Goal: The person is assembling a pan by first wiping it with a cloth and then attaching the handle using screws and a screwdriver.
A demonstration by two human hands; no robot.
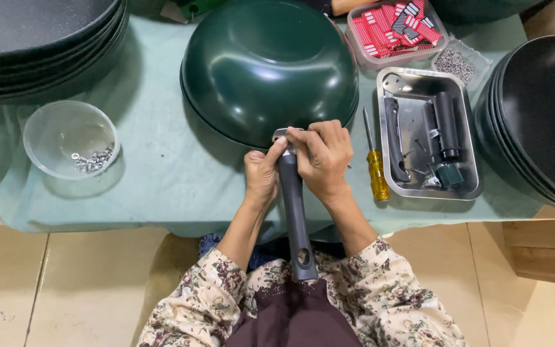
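A dark green pan (pixel 268 67) lies upside down on the cloth-covered table. A long dark grey handle (pixel 295 218) runs from its near rim toward me, joined at a small metal bracket (pixel 282 134). My left hand (pixel 261 173) grips the handle's upper end, thumb pressed against the bracket. My right hand (pixel 322 157) closes over the same joint from the right, fingers curled on the bracket and handle top. Whatever lies between the fingertips is hidden.
A yellow-handled screwdriver (pixel 376 168) lies right of my hands. A steel tray (pixel 469 128) holds black handles and parts. A clear bowl (pixel 49 125) of screws sits left. Stacks of dark pans (pixel 541 115) stand at both sides. Plastic boxes (pixel 361 48) of red packets and small hardware sit behind.
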